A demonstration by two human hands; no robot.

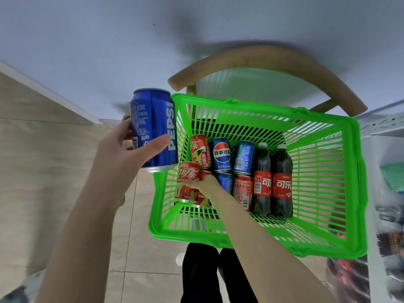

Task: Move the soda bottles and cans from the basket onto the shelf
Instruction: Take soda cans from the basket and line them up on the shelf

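Observation:
My left hand [124, 152] grips a blue Pepsi can [154, 130] upright in the air, just left of the green basket [328, 235]. Inside the basket my right hand [204, 185] reaches down and grips a red Coca-Cola can [188, 178] at the near left. Several more red and blue cans [222, 155] lie in rows beside it. Two dark cola bottles [272, 182] with red labels lie along the right of the cans. The white shelf [376, 125] stands at the right edge, blurred.
The basket rests on a wooden chair with a curved backrest [262, 62]. Blurred bottles and packs [349, 278] sit on the shelf's lower levels at the right. Tiled floor [65, 171] spreads to the left. My dark trouser legs [209, 278] show below.

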